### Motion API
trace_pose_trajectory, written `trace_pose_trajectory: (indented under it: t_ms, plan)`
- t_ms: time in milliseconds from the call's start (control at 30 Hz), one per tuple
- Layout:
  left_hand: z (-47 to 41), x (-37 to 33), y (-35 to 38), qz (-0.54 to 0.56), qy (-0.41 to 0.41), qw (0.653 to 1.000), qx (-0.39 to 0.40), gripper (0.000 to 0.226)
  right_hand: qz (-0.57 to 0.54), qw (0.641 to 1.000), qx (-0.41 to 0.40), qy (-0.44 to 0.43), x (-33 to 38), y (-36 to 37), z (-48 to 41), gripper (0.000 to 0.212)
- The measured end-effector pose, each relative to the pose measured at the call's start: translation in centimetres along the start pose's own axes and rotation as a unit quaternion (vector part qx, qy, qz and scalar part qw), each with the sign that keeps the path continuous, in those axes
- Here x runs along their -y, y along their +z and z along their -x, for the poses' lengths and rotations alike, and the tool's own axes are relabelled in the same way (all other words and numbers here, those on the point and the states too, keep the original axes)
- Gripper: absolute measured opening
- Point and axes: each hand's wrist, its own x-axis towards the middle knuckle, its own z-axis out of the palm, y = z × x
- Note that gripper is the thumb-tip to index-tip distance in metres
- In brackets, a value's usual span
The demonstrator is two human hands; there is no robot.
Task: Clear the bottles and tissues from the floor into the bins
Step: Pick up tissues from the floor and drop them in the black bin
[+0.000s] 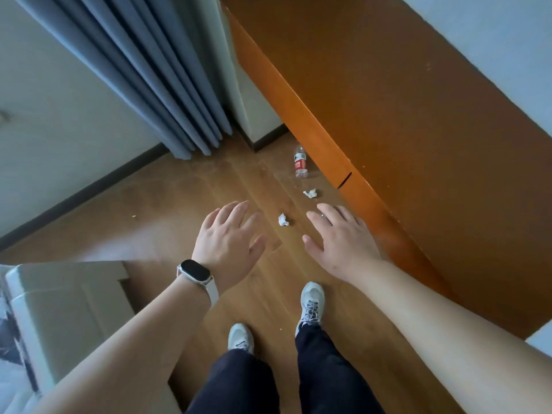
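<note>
A clear plastic bottle (300, 161) with a red label lies on the wooden floor beside the orange desk. Two crumpled white tissues lie nearer to me: one tissue (310, 193) just below the bottle, the other tissue (283, 220) between my hands. My left hand (229, 240), with a watch on its wrist, is held out above the floor with relaxed fingers and holds nothing. My right hand (339, 240) is stretched out the same way, empty, a ring on one finger. No bin is in view.
A long orange desk (388, 121) runs along the right. Grey-blue curtains (143, 73) hang at the back left, over a dark skirting board. A pale bed frame corner (68, 306) stands at the lower left. My feet in white sneakers (312, 303) stand on the floor.
</note>
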Motion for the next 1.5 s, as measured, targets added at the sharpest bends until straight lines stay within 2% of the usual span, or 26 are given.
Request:
trace_pose_trajectory:
  t_ms: [200,433,633,1033,1233,1333,1400,1500]
  plan:
    - [-4.5,2.1,7.7,0.018,-0.024,0.999,0.011,0.038,-0.056,0.997,0.005,0.048,-2.7,5.6,-6.3,0.05]
    - [-8.9,6.0,20.5,0.054,-0.073,0.995,0.045,0.045,-0.075,0.993,-0.025,0.093,-5.0,16.5,-13.9,0.052]
    - [-12.6,8.8,34.7,0.067,-0.047,0.993,0.085,0.044,-0.03,0.995,-0.003,0.1,-9.4,28.8,-20.0,0.048]
    - [-20.7,11.4,63.6,0.073,-0.052,0.982,0.168,0.053,0.096,0.99,0.072,0.075,-23.7,50.6,-33.8,0.053]
    - [-22.8,12.0,69.9,0.077,-0.05,0.977,0.195,0.061,0.101,0.99,0.051,0.085,-28.3,55.9,-38.9,0.055]
    - [-23.4,11.8,71.3,0.062,-0.041,0.977,0.198,0.052,0.082,0.99,0.055,0.1,-29.5,57.2,-40.7,0.056]
    - [-23.6,11.8,71.5,0.071,-0.045,0.979,0.184,0.041,0.078,0.991,0.055,0.096,-30.0,57.7,-41.6,0.05]
    - [-23.5,11.7,71.5,0.096,-0.057,0.976,0.19,0.032,0.071,0.992,0.053,0.089,-30.1,58.1,-42.2,0.029]
